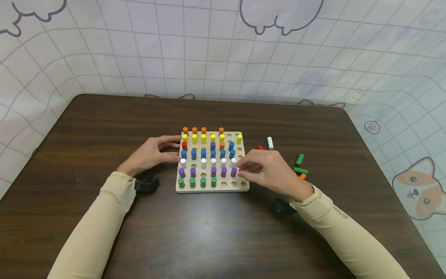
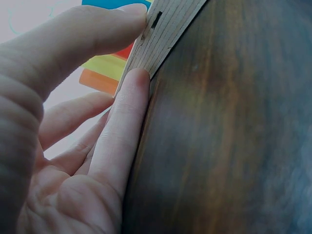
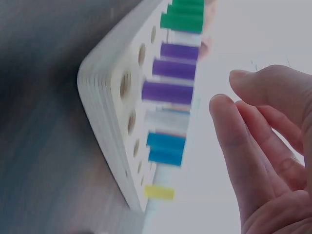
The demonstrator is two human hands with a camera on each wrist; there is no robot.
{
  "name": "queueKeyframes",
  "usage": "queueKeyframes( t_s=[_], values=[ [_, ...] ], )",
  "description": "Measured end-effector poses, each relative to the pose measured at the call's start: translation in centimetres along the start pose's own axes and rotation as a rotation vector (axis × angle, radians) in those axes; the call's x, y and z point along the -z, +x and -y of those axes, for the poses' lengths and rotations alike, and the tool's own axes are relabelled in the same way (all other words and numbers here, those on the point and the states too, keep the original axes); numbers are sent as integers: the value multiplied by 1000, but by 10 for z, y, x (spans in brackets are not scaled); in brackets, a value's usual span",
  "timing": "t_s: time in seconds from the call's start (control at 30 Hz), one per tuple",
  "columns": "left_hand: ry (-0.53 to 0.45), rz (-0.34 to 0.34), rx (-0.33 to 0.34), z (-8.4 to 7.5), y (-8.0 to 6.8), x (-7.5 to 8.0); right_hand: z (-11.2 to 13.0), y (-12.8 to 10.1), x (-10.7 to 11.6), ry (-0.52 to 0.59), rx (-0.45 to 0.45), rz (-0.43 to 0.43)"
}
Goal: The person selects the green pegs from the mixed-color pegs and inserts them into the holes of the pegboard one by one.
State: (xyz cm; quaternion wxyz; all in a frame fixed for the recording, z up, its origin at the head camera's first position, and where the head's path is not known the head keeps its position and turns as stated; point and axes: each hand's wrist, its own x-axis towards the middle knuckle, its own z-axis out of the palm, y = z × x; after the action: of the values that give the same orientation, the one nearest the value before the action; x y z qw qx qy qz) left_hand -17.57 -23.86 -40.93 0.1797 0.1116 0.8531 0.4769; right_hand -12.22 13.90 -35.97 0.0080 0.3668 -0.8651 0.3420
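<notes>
A pale wooden pegboard (image 1: pixel 218 188) stands on the table, holding rows of orange, yellow, red, blue, white, purple and green pegs, with some holes bare. At its left side, the thumb and fingers of my left hand (image 1: pixel 153 153) touch the layered edge (image 2: pixel 168 29). My right hand (image 1: pixel 266 170) hovers by the right side, nearest the end purple peg (image 1: pixel 234 171) and white peg (image 1: pixel 233 162). In the right wrist view, its thumb (image 3: pixel 265 83) and forefinger stand slightly apart from each other and away from the purple pegs (image 3: pixel 167 92), with nothing between them.
Right of the board lie loose pegs: a white peg (image 1: pixel 270 143), a red peg (image 1: pixel 260 147) partly hidden by my right hand, green pegs (image 1: pixel 299 160) and an orange peg (image 1: pixel 302 176). The dark wooden table (image 1: pixel 209 240) ends at a patterned wall covering (image 1: pixel 209 58).
</notes>
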Motion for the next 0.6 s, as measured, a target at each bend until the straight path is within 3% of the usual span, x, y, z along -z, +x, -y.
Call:
queueKeyframes(
  t_s=[0.43, 0.6],
  values=[
    [-4, -7, -13, 4, -1, -2, -36, -23, 32, -18, -69, -153],
    [-4, -13, -19, 3, -1, -1, -50, -32, 47, -28, -135, -198]
  ],
)
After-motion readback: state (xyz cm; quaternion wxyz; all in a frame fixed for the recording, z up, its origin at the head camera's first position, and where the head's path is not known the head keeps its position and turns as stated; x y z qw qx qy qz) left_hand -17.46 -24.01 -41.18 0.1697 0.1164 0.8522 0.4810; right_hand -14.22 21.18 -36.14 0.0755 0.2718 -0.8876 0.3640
